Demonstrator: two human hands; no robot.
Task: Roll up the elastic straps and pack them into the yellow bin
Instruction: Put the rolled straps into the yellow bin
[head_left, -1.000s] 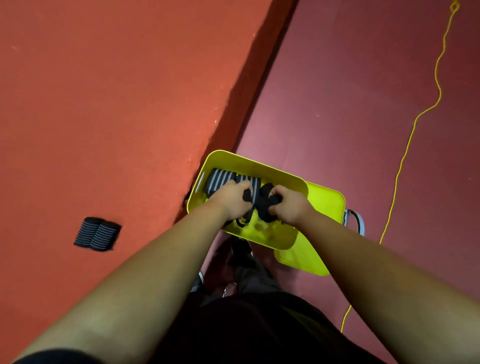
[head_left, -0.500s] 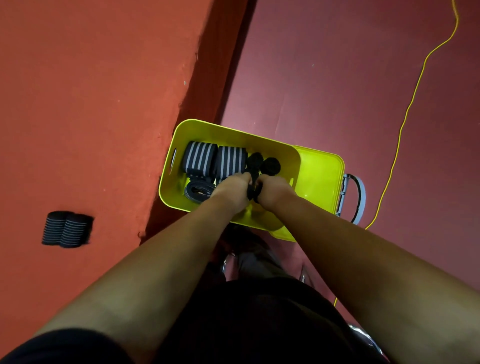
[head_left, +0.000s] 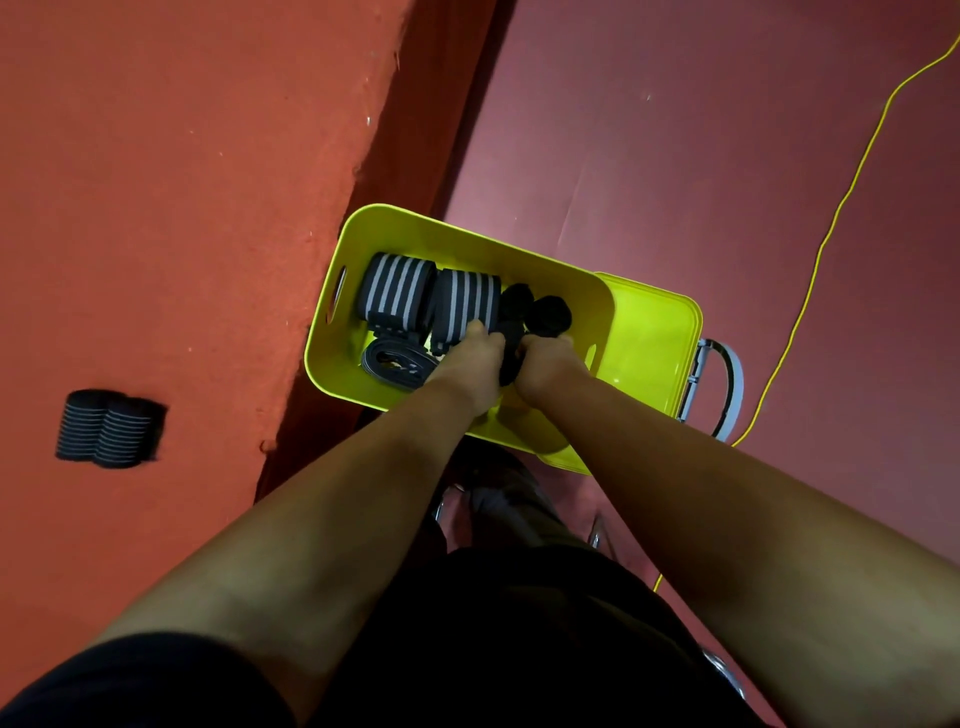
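Note:
The yellow bin (head_left: 467, 244) sits on the floor beside the red platform edge. Inside it lie two rolled black-and-white striped straps (head_left: 397, 296), a flat coiled dark strap (head_left: 397, 364) and black rolls (head_left: 548, 312). My left hand (head_left: 470, 364) and my right hand (head_left: 545, 364) are both down in the bin, knuckles together, gripping a black strap (head_left: 509, 353) between them. The fingers are curled round it; most of that strap is hidden by the hands.
A yellow lid (head_left: 654, 348) with a grey handle (head_left: 727, 384) lies under the bin's right side. Two rolled striped straps (head_left: 106, 428) rest on the red platform (head_left: 182, 208) at left. A yellow cord (head_left: 831, 223) runs across the maroon floor at right.
The view has shifted, so the bin sits more central and the striped rolls show. Both hands stay together in the bin on the black strap, drawn slightly toward the near side.

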